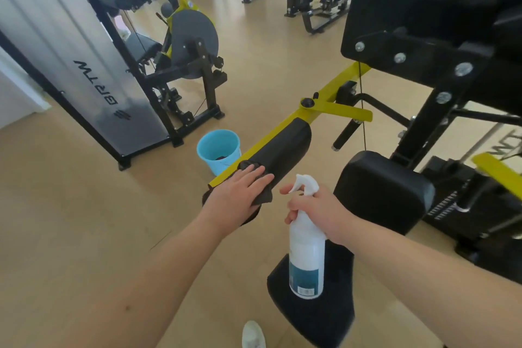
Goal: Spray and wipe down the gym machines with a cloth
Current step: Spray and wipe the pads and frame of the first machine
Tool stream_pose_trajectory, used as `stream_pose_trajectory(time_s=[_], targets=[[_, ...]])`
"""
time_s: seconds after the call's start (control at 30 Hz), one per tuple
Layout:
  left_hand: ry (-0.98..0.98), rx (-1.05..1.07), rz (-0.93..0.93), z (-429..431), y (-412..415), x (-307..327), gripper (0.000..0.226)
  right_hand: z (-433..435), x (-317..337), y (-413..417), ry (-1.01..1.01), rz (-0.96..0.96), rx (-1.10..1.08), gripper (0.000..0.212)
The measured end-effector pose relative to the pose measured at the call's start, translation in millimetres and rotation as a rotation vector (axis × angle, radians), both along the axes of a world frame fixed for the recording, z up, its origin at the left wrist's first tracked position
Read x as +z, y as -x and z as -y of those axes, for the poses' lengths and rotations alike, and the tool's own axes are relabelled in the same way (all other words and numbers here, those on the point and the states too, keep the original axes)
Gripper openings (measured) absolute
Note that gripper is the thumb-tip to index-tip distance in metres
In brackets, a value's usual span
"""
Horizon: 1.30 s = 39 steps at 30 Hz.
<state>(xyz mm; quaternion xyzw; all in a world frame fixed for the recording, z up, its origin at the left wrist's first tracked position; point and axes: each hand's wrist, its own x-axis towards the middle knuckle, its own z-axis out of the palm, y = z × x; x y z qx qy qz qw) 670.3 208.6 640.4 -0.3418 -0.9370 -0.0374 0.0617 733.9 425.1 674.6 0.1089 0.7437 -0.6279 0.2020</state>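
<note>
Our left hand (pixel 240 195) lies flat, fingers straight, pressing the dark cloth (pixel 264 198) onto the near end of the black pad (pixel 282 147) on the yellow arm (pixel 341 82). Our right hand (pixel 319 210) curls its fingers round the spray bottle (pixel 306 257), nozzle aimed at the left hand. A squeeze now would likely wet our knuckles, not the pad. The arm looks pivoted; a hard push could swing it, and the unpinched cloth could slip toward the blue bucket (pixel 219 150).
</note>
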Motion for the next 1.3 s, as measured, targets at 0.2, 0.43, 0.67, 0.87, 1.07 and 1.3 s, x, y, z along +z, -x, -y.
stream_pose_trajectory(time_s=[0.2,0.43,0.67,0.87,1.07,1.3], targets=[[-0.123,-0.079,0.064,-36,10,-6,0.059,-23,4,-8,-0.093,0.016,-0.132,0.023],[-0.221,-0.173,0.118,-80,26,-2,0.064,-44,9,-19,-0.144,0.014,-0.272,0.021],[-0.281,-0.267,0.216,-99,22,-8,0.064,-43,3,-37,-0.167,0.063,-0.441,0.02],[-0.35,-0.298,0.354,-106,19,-9,0.064,-28,-11,-49,-0.216,0.08,-0.654,0.018],[-0.412,-0.31,0.395,-105,13,-13,0.064,-13,-7,-62,-0.235,0.111,-0.804,0.003],[-0.458,-0.298,0.386,-100,-7,-6,0.061,-10,-1,-87,-0.252,0.148,-0.91,0.014]])
